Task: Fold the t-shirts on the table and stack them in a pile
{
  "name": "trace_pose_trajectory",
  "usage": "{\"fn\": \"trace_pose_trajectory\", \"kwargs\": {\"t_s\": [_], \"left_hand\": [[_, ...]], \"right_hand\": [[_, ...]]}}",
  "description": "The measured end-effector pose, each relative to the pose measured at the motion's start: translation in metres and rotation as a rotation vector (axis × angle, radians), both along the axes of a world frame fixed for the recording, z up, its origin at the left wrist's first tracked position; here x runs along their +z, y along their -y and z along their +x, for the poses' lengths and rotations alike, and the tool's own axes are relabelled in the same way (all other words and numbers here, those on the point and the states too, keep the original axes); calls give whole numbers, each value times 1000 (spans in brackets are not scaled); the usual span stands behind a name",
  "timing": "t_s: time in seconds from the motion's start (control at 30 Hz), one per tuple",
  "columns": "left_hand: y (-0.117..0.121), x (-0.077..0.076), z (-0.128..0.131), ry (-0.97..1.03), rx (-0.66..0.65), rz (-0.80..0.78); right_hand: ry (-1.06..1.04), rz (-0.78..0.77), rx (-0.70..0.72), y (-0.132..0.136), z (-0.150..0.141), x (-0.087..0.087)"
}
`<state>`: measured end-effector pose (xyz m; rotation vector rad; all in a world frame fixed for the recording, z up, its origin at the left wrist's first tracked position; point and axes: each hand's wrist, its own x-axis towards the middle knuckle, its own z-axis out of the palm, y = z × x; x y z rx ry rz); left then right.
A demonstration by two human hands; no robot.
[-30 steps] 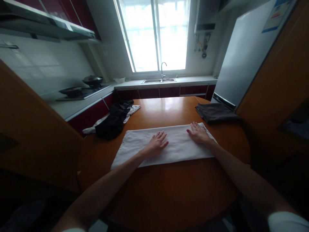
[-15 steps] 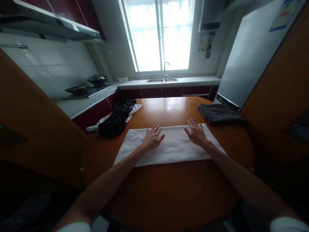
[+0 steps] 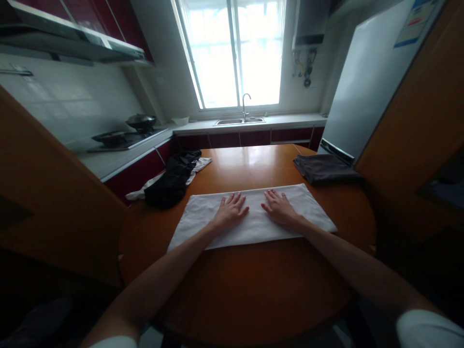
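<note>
A white folded cloth (image 3: 253, 222) lies as a flat, wide rectangle on the brown wooden table (image 3: 253, 290). My left hand (image 3: 230, 212) rests palm down on its middle-left part, fingers spread. Right of it, my right hand (image 3: 280, 208) also lies flat on the cloth with its fingers apart. A strip of bare cloth separates the two hands. Neither hand grips anything. What garment or piece of linen the cloth is, I cannot tell.
Dark and white clothes (image 3: 170, 181) lie loosely heaped at the table's left edge. A folded dark grey cloth (image 3: 324, 169) sits at the right. Beyond the table are a sink (image 3: 239, 121), a stove with a pan (image 3: 140, 122) and a fridge (image 3: 369, 82).
My right hand has moved left across the cloth, away from its right end and closer to my left hand. My left hand has slid slightly left and toward the far edge.
</note>
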<state>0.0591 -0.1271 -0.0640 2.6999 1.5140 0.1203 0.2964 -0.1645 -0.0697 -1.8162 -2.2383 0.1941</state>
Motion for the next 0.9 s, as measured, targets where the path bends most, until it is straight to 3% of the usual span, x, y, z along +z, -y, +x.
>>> {"fn": "trace_pose_trajectory", "kwargs": {"t_s": [0.9], "left_hand": [[-1, -6, -2, 23, -4, 18]], "right_hand": [[33, -34, 18, 0, 0, -2]]}}
